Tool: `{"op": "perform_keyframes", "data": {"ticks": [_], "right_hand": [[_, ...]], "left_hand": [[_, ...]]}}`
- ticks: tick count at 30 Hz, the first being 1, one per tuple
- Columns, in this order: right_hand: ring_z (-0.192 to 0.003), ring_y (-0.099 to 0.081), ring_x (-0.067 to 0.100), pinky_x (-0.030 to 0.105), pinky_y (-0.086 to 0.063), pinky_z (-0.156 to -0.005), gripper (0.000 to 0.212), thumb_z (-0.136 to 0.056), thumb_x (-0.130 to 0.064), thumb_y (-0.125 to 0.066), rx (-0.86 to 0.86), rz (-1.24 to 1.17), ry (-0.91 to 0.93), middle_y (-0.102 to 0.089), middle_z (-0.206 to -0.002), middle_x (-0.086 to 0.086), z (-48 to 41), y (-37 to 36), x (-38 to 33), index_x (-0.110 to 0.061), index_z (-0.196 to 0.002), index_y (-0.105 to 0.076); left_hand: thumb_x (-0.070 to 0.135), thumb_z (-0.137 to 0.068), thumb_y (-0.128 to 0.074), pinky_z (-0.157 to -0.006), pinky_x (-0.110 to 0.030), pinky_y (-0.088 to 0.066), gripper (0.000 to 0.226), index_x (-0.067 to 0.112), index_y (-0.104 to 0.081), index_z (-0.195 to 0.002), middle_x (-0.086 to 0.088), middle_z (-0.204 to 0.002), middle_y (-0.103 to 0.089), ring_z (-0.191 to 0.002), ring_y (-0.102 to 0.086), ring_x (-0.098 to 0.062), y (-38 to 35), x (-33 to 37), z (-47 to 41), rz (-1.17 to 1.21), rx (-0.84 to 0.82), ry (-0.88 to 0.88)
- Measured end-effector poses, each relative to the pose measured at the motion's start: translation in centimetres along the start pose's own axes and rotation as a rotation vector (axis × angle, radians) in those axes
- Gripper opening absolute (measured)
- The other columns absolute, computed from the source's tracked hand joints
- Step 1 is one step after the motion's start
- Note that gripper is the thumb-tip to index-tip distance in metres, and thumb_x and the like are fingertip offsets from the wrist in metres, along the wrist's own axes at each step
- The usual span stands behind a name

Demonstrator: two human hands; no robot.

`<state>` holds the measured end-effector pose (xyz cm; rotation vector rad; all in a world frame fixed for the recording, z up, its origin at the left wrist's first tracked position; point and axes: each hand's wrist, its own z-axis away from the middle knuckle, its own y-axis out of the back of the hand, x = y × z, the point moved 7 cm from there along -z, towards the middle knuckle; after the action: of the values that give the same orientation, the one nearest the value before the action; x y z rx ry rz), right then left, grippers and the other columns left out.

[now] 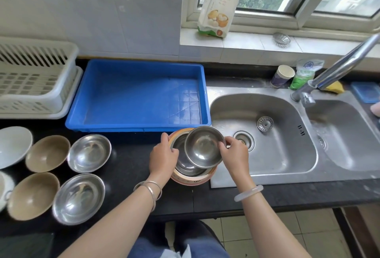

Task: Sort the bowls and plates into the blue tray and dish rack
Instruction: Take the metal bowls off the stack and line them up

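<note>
My right hand [234,155] grips the rim of a small steel bowl [204,147], tilted and lifted off a stack. My left hand [163,158] holds the left rim of that stack: another steel bowl [183,165] nested in a pink-and-white bowl [193,180] on the counter beside the sink. The blue tray [139,95] lies just behind, with nothing in it. A white dish rack [35,80] stands at the far left. On the left counter sit two steel bowls [89,152] [79,198], two tan bowls [48,152] [34,195] and a white plate [12,146].
A double steel sink [265,134] with a tap [337,70] fills the right side. A paper cup [282,76], a green bag and a yellow sponge stand behind it. A food bag [221,4] leans on the windowsill. Part of another white dish [5,189] shows at the left edge.
</note>
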<state>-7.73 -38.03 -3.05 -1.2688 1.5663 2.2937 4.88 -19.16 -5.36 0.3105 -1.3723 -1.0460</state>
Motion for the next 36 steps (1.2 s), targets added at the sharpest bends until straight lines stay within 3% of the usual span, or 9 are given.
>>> {"op": "perform_keyframes", "data": {"ticks": [6,11,14,20,24,28,33,36], "right_hand": [[-0.064,-0.049,0.024,0.029,-0.032,-0.055,0.018,-0.084,-0.014,-0.056,0.002,-0.061,0.002,-0.06,-0.063,0.005,-0.2,0.6,-0.2,-0.007,-0.069,-0.063],[-0.073,-0.058,0.026,0.03,-0.035,-0.06,0.016,-0.084,-0.014,-0.057,-0.005,-0.084,-0.002,-0.066,-0.071,0.005,-0.2,1.0,-0.4,-0.007,-0.075,-0.067],[-0.077,-0.06,0.026,0.031,-0.039,-0.063,0.016,-0.085,-0.015,-0.057,-0.007,-0.101,-0.011,-0.068,-0.075,0.006,-0.2,1.2,-0.5,-0.006,-0.078,-0.068],[-0.079,-0.061,0.02,0.027,-0.041,-0.066,0.009,-0.087,-0.018,-0.059,-0.02,-0.175,-0.024,-0.065,-0.077,-0.001,-0.5,1.3,-1.2,-0.016,-0.084,-0.067],[-0.077,-0.063,0.022,0.033,-0.048,-0.07,0.009,-0.086,-0.021,-0.06,-0.06,-0.204,0.005,-0.069,-0.079,0.002,-1.1,0.6,-2.9,-0.018,-0.088,-0.069],[-0.067,-0.062,0.016,0.027,-0.049,-0.06,0.008,-0.086,-0.021,-0.061,-0.172,-0.267,0.024,-0.068,-0.073,-0.001,-1.2,-2.1,-5.4,-0.019,-0.085,-0.069],[-0.062,-0.063,0.012,0.029,-0.049,-0.059,0.006,-0.086,-0.024,-0.06,-0.36,-0.179,0.097,-0.065,-0.069,-0.006,-0.5,-7.5,-9.1,-0.02,-0.087,-0.065],[-0.069,-0.062,0.022,0.03,-0.047,-0.061,0.006,-0.085,-0.022,-0.06,-0.437,-0.081,0.159,-0.064,-0.071,-0.002,0.2,-10.8,-11.2,-0.02,-0.086,-0.064]], "left_hand": [[0.009,-0.086,-0.052,-0.065,-0.029,-0.038,0.01,0.01,-0.055,-0.095,-0.006,-0.102,-0.053,-0.082,-0.053,-0.022,0.9,1.2,-0.2,-0.026,0.09,-0.058],[0.011,-0.087,-0.054,-0.072,-0.029,-0.042,0.013,0.009,-0.062,-0.096,-0.007,-0.099,-0.062,-0.097,-0.053,-0.025,1.6,1.7,-0.6,-0.055,0.132,-0.066],[0.012,-0.085,-0.053,-0.068,-0.033,-0.045,0.01,0.008,-0.063,-0.088,-0.007,-0.088,-0.067,-0.084,-0.059,-0.025,2.3,2.3,-1.1,-0.02,0.134,-0.043],[0.013,-0.085,-0.059,-0.052,-0.023,-0.042,0.005,0.01,-0.061,-0.081,-0.001,-0.072,-0.062,-0.067,-0.057,-0.019,5.3,1.9,-1.1,0.087,0.198,-0.008],[0.012,-0.083,-0.061,-0.051,-0.019,-0.036,0.003,0.012,-0.064,-0.082,0.003,-0.074,-0.061,-0.069,-0.055,-0.016,8.0,-0.2,-0.4,0.109,0.273,0.053],[0.01,-0.081,-0.06,-0.067,-0.031,-0.05,0.007,0.012,-0.065,-0.085,0.003,-0.076,-0.064,-0.074,-0.06,-0.019,9.9,-3.6,1.6,0.165,0.315,0.13],[0.01,-0.083,-0.06,-0.052,-0.02,-0.038,0.006,0.017,-0.061,-0.084,0.009,-0.072,-0.058,-0.068,-0.055,-0.012,10.8,-9.3,4.6,0.165,0.36,0.26],[0.01,-0.083,-0.06,-0.055,-0.022,-0.038,0.01,0.02,-0.06,-0.082,0.011,-0.072,-0.057,-0.074,-0.057,-0.015,10.5,-12.4,6.4,0.176,0.365,0.351]]}}
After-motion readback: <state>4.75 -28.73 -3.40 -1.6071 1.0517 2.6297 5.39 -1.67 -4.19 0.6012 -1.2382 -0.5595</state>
